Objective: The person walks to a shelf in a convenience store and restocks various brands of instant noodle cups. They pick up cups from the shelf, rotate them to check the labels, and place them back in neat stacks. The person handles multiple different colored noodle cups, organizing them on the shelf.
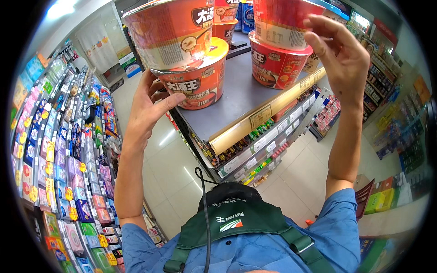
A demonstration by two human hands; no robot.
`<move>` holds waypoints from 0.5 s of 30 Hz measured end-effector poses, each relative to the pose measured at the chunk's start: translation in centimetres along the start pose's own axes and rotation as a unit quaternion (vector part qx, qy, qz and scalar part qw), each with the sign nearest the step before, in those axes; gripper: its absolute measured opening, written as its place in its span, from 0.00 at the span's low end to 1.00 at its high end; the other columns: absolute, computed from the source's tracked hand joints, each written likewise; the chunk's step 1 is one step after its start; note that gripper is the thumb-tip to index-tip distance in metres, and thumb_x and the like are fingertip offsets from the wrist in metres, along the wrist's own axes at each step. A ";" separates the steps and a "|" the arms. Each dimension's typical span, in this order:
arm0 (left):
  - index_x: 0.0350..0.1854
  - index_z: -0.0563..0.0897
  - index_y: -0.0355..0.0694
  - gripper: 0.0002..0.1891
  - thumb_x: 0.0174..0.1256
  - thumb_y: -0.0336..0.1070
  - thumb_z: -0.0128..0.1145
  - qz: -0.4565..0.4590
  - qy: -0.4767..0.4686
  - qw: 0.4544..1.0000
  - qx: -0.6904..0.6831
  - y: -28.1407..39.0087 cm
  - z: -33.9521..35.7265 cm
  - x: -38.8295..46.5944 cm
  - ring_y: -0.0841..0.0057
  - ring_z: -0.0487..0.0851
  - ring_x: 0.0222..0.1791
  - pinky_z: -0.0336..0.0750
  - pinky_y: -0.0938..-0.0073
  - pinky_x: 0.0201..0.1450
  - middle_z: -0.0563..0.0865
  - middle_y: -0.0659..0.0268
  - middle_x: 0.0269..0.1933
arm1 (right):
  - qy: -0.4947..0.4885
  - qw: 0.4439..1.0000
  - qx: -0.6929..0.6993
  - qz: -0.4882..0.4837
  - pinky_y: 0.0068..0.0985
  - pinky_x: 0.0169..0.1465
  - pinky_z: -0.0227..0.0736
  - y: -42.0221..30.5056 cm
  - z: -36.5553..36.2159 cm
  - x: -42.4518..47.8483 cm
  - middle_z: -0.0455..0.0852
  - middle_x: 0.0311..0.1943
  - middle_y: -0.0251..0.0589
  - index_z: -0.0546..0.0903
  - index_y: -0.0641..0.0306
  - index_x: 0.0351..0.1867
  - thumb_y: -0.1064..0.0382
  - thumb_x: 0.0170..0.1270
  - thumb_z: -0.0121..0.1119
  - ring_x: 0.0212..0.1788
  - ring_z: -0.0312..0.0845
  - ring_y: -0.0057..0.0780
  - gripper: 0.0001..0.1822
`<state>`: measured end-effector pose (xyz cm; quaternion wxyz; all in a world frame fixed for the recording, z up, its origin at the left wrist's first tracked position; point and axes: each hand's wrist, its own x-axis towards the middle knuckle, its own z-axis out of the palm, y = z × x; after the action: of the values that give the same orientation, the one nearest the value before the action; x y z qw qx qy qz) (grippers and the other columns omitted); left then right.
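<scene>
My left hand [145, 107] cups the left side of a lower orange instant noodle bowl [201, 87], its thumb across the front and its fingers partly hidden behind. On that bowl rests an upper orange noodle bowl [170, 37], slightly offset and cut off by the top of the view. To the right, an upper red noodle bowl [283, 25] is stacked on a lower red noodle bowl [280, 65]. Beside this upper bowl is my right hand [341, 54], fingers apart; whether its fingertips touch the bowl is unclear. Both stacks stand on a grey shelf top [235, 88].
A gold price-label rail [259, 116] edges the shelf top, above hanging candy racks [263, 136]. More noodle bowls [225, 27] stand behind. Packed shelves [68, 153] line the left aisle. A black cable [206, 211] hangs before my green apron [235, 218].
</scene>
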<state>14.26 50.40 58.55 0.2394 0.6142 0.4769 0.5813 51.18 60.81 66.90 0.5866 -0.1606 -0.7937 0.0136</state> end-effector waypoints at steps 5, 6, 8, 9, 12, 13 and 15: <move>0.77 0.70 0.36 0.48 0.54 0.43 0.82 -0.014 -0.008 1.000 0.005 0.5 0.8 0.5 0.66 0.84 0.61 0.78 0.64 0.66 0.83 0.55 0.66 | 0.040 0.992 0.063 0.105 0.23 0.56 0.86 0.6 -0.2 -3.0 0.94 0.50 0.42 0.88 0.71 0.59 0.67 0.72 0.72 0.50 0.90 0.23 0.17; 0.77 0.70 0.36 0.48 0.55 0.43 0.82 -0.018 -0.014 1.000 0.003 0.6 1.0 0.6 0.66 0.84 0.60 0.78 0.63 0.66 0.83 0.55 0.65 | 0.045 0.988 0.079 0.126 0.23 0.56 0.86 0.7 -0.3 -3.4 0.94 0.51 0.42 0.87 0.71 0.59 0.67 0.73 0.72 0.51 0.90 0.23 0.17; 0.77 0.69 0.36 0.48 0.55 0.43 0.82 -0.027 -0.021 0.999 0.003 0.7 1.3 0.9 0.65 0.85 0.60 0.78 0.62 0.67 0.83 0.54 0.65 | 0.037 0.987 0.080 0.132 0.23 0.58 0.85 1.5 -0.5 -4.0 0.94 0.51 0.44 0.86 0.73 0.60 0.66 0.73 0.72 0.52 0.89 0.24 0.18; 0.77 0.69 0.36 0.48 0.55 0.43 0.82 -0.032 -0.022 0.999 0.005 0.8 1.5 1.0 0.64 0.85 0.60 0.78 0.62 0.67 0.83 0.53 0.65 | 0.034 0.986 0.087 0.138 0.23 0.58 0.85 2.0 -0.5 -4.4 0.93 0.51 0.44 0.86 0.73 0.60 0.65 0.74 0.72 0.52 0.89 0.25 0.19; 0.77 0.68 0.36 0.48 0.56 0.43 0.82 -0.043 -0.029 0.999 0.012 0.9 2.2 1.5 0.63 0.85 0.62 0.77 0.61 0.69 0.83 0.52 0.66 | 0.036 0.980 0.114 0.160 0.23 0.58 0.84 2.4 -0.3 -5.1 0.93 0.51 0.46 0.85 0.74 0.62 0.65 0.74 0.71 0.52 0.89 0.26 0.20; 0.78 0.68 0.36 0.48 0.57 0.43 0.82 -0.046 -0.033 0.998 0.015 0.9 2.4 1.5 0.62 0.85 0.63 0.77 0.60 0.69 0.83 0.52 0.66 | 0.036 0.977 0.123 0.169 0.23 0.58 0.84 2.3 -0.4 -5.2 0.93 0.50 0.46 0.85 0.75 0.62 0.65 0.74 0.71 0.52 0.89 0.26 0.20; 0.77 0.68 0.35 0.48 0.57 0.44 0.82 -0.024 -0.029 0.999 0.013 0.8 2.8 1.7 0.61 0.84 0.64 0.77 0.60 0.70 0.82 0.51 0.67 | 0.041 0.974 0.131 0.180 0.23 0.55 0.84 2.5 -0.4 -5.6 0.93 0.50 0.45 0.85 0.75 0.61 0.64 0.75 0.71 0.51 0.89 0.25 0.20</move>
<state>16.91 52.26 59.50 0.2596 0.6223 0.4919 0.5508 53.65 61.59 61.29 0.6229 -0.2227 -0.7180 0.2164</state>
